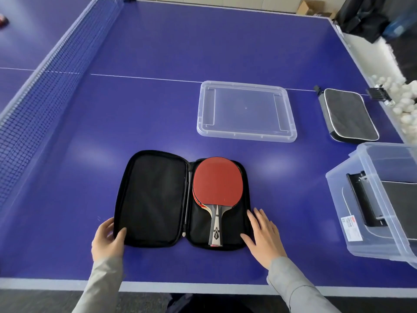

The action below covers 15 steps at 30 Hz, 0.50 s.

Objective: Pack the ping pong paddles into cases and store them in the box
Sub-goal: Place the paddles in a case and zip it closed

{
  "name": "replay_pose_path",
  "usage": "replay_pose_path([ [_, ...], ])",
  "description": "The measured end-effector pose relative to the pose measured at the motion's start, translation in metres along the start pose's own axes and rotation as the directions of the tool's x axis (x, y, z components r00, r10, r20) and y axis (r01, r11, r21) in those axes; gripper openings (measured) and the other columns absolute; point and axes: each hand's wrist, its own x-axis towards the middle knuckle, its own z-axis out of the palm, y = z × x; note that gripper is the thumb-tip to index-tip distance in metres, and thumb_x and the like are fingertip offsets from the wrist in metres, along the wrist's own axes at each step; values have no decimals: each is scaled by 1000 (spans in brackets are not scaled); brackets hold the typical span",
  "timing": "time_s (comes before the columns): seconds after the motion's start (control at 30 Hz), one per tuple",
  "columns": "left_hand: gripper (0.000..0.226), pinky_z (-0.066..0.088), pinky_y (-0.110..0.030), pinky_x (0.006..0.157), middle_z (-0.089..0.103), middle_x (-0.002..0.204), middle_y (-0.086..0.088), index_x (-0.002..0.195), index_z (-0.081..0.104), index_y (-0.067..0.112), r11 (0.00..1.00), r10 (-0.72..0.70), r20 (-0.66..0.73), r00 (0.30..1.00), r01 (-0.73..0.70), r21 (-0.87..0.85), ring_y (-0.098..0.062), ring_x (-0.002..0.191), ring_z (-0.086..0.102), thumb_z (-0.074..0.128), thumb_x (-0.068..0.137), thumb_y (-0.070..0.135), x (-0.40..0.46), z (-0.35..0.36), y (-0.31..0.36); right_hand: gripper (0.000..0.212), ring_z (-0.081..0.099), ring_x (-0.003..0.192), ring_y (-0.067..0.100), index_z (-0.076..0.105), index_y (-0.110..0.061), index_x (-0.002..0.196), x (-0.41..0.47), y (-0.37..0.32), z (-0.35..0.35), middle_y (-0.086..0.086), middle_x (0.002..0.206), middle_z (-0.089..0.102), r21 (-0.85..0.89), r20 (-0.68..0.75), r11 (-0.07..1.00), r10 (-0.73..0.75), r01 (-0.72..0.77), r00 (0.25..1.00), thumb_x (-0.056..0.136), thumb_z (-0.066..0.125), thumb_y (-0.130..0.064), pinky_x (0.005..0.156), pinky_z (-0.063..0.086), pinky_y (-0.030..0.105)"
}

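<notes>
Near edge of blue table (pixel 158 53): both hands at an open black case (pixel 180 199), which lies flat w/ both halves spread. Left hand (pixel 108 239) grips the near-left corner of the case's empty left half, thumb curled over the rim onto the lining, fingers on the outside edge. Right hand (pixel 262 233) rests flat, fingers straight & spread, holding nothing; fingertips touch the near-right edge of the case's right half. Grey sleeves on both arms.

Red paddle (pixel 217 184) lies in the right half, rubber face up, handle pointing near. A 2nd paddle's red edge peeks out just under it on the left side, stacked.

Right side, mid: clear plastic box (pixel 338 199) partly cut off by the frame edge, w/ dark flat items inside, can't tell exactly what; white label on its near wall.

Farther: clear lid (pixel 246 111) lying flat on the table, apart from the case. Right of it, a closed black case w/ white trim (pixel 348 114), near the table's right edge.

Beyond that edge: a pile of white balls (pixel 404 98). Net (pixel 56 91) runs along the left. Dark bag (pixel 365 16) far right.
</notes>
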Motion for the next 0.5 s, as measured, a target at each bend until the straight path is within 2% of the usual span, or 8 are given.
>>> replay_pose_path([
  [0.07,37,53,-17,68,64,110,-13,111,59,16,992,15,46,999,-10,-122,-17,80,62,57,84,-10,-11,-7,10,67,-5,149,17,2,-25,153,-1,-1,-1,-2,162,-1,5,7,1000,6,-6,1000,98,31,-52,119,12,37],
  [0.1,40,53,-15,62,66,107,-12,109,60,18,986,27,64,998,-16,-167,-14,78,63,56,83,-12,-17,-9,15,67,-5,149,17,2,-25,153,-1,-1,-2,-2,162,-1,3,13,1000,7,-7,1000,98,30,-52,119,12,37],
  [0.2,45,55,-26,68,72,98,-3,102,64,28,967,81,127,989,-47,-252,-12,77,67,58,82,-12,-39,-15,34,67,-5,149,16,0,-25,153,-4,-3,-10,-2,161,-2,-10,21,1000,7,-7,1000,98,29,-53,120,12,36],
  [0.3,47,55,-23,72,73,93,3,99,66,30,946,218,233,948,-146,-291,-9,81,68,66,78,-12,-68,-7,54,66,-2,149,15,2,-25,153,-7,-10,-29,-3,161,2,81,-36,997,11,-8,999,99,29,-52,120,11,33],
  [0.4,47,51,-15,64,72,88,2,94,67,26,912,392,333,858,-314,-263,-7,80,66,72,71,-15,-98,18,68,57,18,146,15,30,-19,148,-9,-28,-56,-1,154,31,321,-252,945,31,54,967,98,42,-44,116,17,28],
  [0.47,49,50,-12,63,71,88,5,91,67,33,880,475,358,804,-426,-210,-7,80,65,76,68,-9,-115,39,71,41,34,137,15,53,-19,133,-10,-45,-77,-5,134,51,497,-373,860,89,118,923,96,51,-37,110,24,26],
  [0.5,48,50,-12,63,69,91,10,93,67,37,860,509,363,780,-478,-180,-6,82,64,77,68,-2,-122,48,72,32,39,133,13,59,-21,124,-10,-54,-86,-11,124,53,563,-387,814,110,140,916,96,51,-35,108,27,27],
])
